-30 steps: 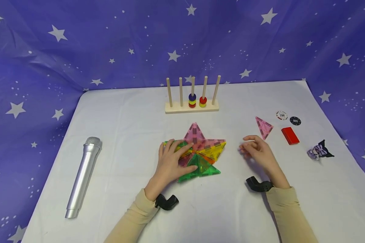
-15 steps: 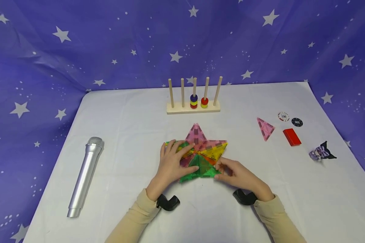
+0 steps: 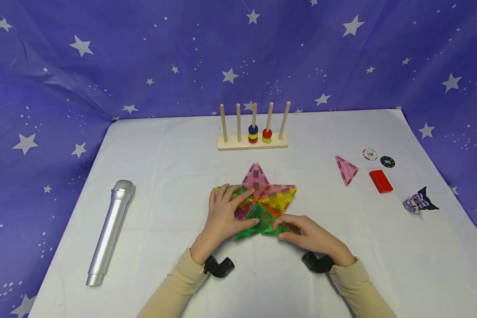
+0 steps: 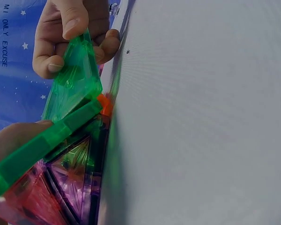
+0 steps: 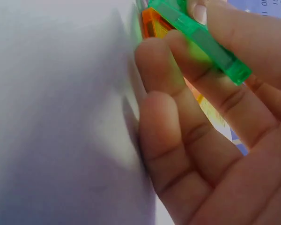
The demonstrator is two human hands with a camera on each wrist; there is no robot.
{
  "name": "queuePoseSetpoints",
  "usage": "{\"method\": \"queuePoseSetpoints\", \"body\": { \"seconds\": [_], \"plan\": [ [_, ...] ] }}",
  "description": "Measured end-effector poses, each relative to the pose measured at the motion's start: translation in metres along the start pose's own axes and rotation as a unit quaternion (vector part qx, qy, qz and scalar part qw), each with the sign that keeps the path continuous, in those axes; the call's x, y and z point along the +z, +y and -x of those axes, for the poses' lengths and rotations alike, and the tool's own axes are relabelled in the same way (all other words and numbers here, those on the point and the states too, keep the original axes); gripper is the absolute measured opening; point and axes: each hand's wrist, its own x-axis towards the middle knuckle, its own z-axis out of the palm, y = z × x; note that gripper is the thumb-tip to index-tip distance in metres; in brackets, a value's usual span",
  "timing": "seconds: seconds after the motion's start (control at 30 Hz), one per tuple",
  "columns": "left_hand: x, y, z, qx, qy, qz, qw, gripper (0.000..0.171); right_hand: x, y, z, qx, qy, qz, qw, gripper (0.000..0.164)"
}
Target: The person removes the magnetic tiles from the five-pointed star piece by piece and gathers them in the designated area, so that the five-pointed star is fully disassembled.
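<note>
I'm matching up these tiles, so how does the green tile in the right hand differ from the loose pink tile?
The green tile is pinched by the right hand; neither hand touches the pink tile.
The green tile slants up at the star's near side; the pink tile lies flat on the table, apart from the star.
Both are see-through triangles.

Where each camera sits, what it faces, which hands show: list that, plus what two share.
Head: on the head, looking forward and down at the multicoloured translucent plastic star; left hand, right hand, beige sleeves show.
Left wrist: worn there, facing the translucent green plastic triangle; both hands partly show.
Right wrist: worn there, facing the right hand pinching that triangle.
Both wrist views share that triangle.
</note>
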Motion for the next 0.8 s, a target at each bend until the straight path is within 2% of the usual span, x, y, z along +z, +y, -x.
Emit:
{"method": "queuePoseSetpoints", "body": {
  "seconds": [0.2, 0.37, 0.47, 0.57, 0.63, 0.7, 0.8],
  "plan": [
    [0.001, -0.001, 0.000, 0.000, -0.001, -0.001, 1.0000, 0.070, -0.007, -0.001, 0.003, -0.005, -0.006, -0.029, 1.000, 0.019],
    [0.000, -0.001, 0.000, -0.003, -0.008, 0.000, 1.0000, 0.071, -0.020, -0.001, 0.008, -0.029, 0.025, -0.097, 0.995, 0.018],
    [-0.001, -0.001, 0.000, -0.005, -0.011, 0.002, 0.9999, 0.071, -0.032, 0.000, 0.010, -0.041, 0.091, -0.141, 0.985, 0.018],
    [-0.001, -0.002, 0.000, -0.006, -0.013, 0.003, 0.9999, 0.071, -0.046, 0.003, 0.011, -0.026, 0.193, -0.150, 0.969, 0.020],
    [0.000, -0.002, 0.000, -0.007, -0.014, 0.002, 0.9999, 0.070, -0.056, 0.007, 0.010, 0.009, 0.259, -0.141, 0.956, 0.023],
    [0.000, -0.002, 0.000, -0.007, -0.013, 0.003, 0.9999, 0.071, -0.066, 0.013, 0.008, 0.051, 0.301, -0.131, 0.943, 0.027],
    [0.000, -0.001, 0.000, -0.006, -0.013, 0.003, 0.9999, 0.071, -0.079, 0.024, 0.005, 0.111, 0.310, -0.125, 0.936, 0.033]
  ]
}}
